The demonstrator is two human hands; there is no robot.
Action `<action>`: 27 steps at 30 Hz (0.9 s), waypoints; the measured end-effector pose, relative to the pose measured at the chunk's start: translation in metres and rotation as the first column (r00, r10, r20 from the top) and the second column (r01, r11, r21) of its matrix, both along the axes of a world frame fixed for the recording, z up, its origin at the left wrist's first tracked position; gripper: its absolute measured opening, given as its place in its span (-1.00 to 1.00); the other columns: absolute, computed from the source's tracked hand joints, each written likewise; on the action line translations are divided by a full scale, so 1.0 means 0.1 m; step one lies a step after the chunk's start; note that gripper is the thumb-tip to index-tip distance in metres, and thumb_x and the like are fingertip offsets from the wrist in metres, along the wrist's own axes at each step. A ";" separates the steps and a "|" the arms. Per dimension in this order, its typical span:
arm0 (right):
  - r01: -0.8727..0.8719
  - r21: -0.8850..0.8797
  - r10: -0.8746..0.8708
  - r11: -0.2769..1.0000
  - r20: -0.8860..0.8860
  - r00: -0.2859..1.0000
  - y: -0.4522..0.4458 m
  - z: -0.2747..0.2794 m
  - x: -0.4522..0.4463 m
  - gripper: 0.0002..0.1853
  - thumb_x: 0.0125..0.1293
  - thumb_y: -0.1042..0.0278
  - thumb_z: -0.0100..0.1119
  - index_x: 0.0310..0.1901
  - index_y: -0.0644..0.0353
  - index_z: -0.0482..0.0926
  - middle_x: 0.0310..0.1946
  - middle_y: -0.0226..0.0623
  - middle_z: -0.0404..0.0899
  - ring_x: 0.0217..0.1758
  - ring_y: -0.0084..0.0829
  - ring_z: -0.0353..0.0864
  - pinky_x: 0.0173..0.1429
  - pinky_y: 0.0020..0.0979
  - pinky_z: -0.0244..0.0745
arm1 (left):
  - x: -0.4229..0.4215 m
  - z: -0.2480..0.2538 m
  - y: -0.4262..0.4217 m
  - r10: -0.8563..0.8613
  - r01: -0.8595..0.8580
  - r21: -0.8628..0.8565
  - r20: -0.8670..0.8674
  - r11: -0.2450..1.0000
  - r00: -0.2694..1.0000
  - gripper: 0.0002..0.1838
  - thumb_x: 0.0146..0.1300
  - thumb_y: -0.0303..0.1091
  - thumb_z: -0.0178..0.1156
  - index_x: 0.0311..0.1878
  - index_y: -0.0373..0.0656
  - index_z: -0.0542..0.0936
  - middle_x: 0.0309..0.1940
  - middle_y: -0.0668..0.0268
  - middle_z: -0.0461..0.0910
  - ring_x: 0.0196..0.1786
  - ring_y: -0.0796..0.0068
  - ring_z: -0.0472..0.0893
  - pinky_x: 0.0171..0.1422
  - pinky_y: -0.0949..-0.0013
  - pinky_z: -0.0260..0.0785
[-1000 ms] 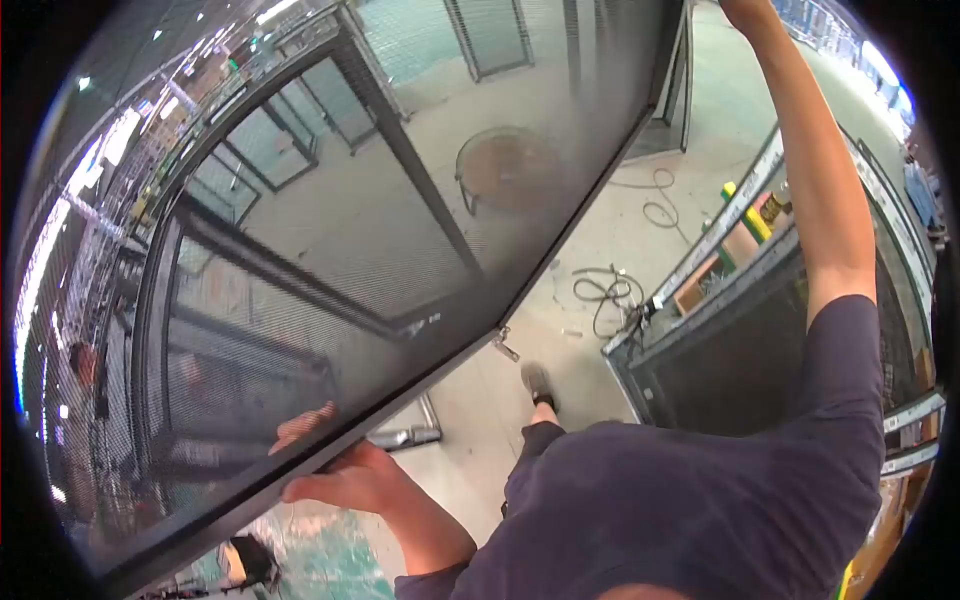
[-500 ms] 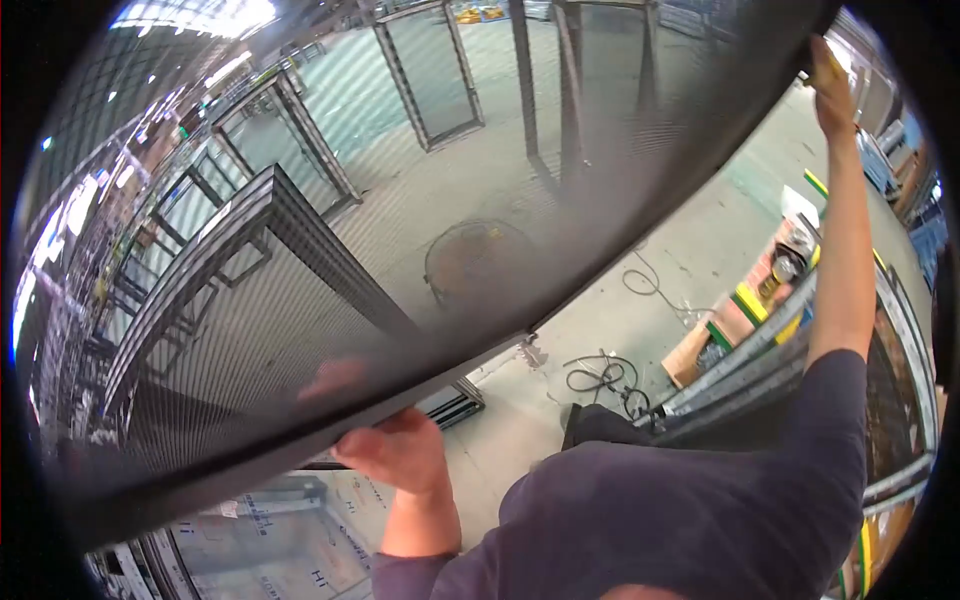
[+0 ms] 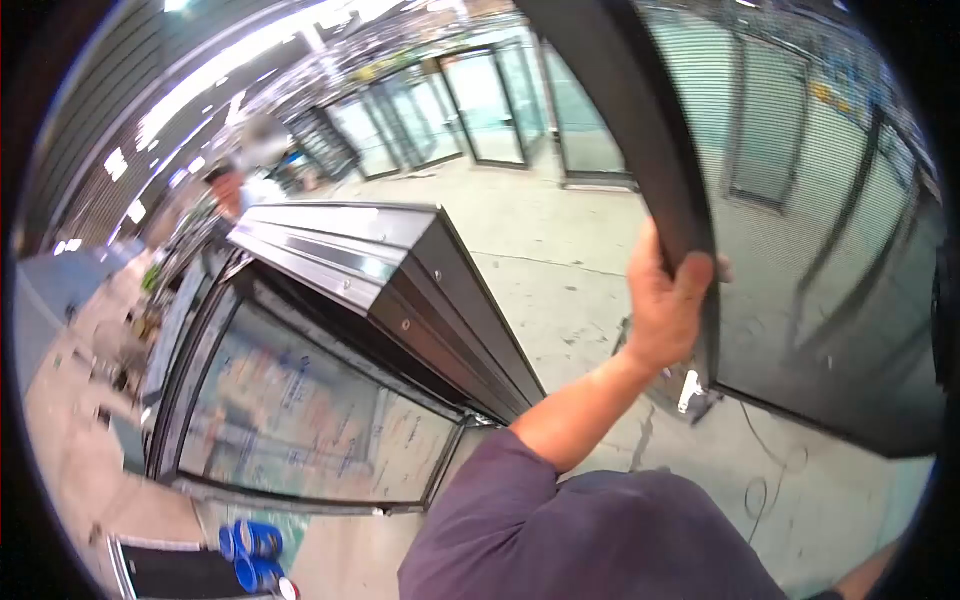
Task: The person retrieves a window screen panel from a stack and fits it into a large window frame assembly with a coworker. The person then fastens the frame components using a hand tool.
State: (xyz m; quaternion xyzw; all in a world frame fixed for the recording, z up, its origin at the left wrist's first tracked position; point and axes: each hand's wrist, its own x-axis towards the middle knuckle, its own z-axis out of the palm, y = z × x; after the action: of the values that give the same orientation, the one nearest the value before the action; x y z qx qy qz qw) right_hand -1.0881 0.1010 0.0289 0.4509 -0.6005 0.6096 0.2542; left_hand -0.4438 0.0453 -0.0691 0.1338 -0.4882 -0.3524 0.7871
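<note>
A dark-framed screen panel [image 3: 790,290] with fine lines across its see-through face stands tilted on the right. My left hand [image 3: 668,305] is wrapped round its near frame bar, thumb on the side facing me and fingertips showing past the far edge. Only a bit of my right forearm shows at the lower right edge; the right hand itself is out of view. Left of my left arm stand dark metal frame profiles [image 3: 420,290], with a framed glass panel [image 3: 300,410] in printed film beside them.
Several framed glass doors [image 3: 485,105] stand at the back. Blue cans [image 3: 258,572] sit by a dark flat panel [image 3: 180,572] at the lower left. A cable [image 3: 757,495] lies on the floor. Another person [image 3: 230,190] is at the far left.
My view has swung left. The screen panel has gone from slanting across the view to standing on the right. My right hand, formerly on its upper end, has left the view.
</note>
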 end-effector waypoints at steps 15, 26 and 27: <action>-0.042 -0.021 0.044 0.999 0.107 0.993 -2.35 0.09 1.51 -0.53 0.45 0.13 -0.05 -0.15 0.53 0.54 -0.22 0.00 0.59 -0.19 -0.23 0.47 0.02 -0.19 0.32 | 0.63 0.36 -1.82 0.464 -0.466 0.066 0.043 0.882 0.885 -0.37 0.33 0.31 -0.04 -0.24 -0.21 0.42 -0.51 0.26 0.54 -0.51 0.48 0.58 -0.42 0.46 0.42; -0.247 -0.080 0.244 0.966 -0.053 0.968 -4.12 -0.02 3.54 -0.66 0.44 0.09 -0.01 -0.42 0.15 0.38 -0.52 -0.30 0.33 -0.45 -0.37 0.20 -0.18 -0.18 0.27 | 2.33 0.23 -2.62 0.656 -0.656 0.096 0.036 0.748 0.754 -0.35 0.35 0.33 -0.09 -0.29 -0.23 0.41 -0.52 0.24 0.50 -0.49 0.43 0.56 -0.37 0.37 0.47; -0.422 -0.172 0.418 0.890 -0.058 0.906 -4.32 -0.02 3.73 -0.76 0.39 0.16 0.10 -0.39 0.04 0.41 -0.54 -0.25 0.35 -0.50 -0.33 0.12 -0.19 -0.08 0.23 | 2.49 0.20 -2.67 0.663 -0.665 0.089 0.052 0.742 0.747 -0.35 0.35 0.32 -0.09 -0.31 -0.23 0.42 -0.51 0.24 0.50 -0.49 0.43 0.56 -0.36 0.37 0.47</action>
State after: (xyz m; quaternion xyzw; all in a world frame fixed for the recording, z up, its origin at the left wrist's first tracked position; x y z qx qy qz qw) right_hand -0.7147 -0.3307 0.0268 0.5508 -0.4286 0.6976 0.1619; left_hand -0.1950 -0.2212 -0.0495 0.3415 -0.3967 -0.0724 0.8490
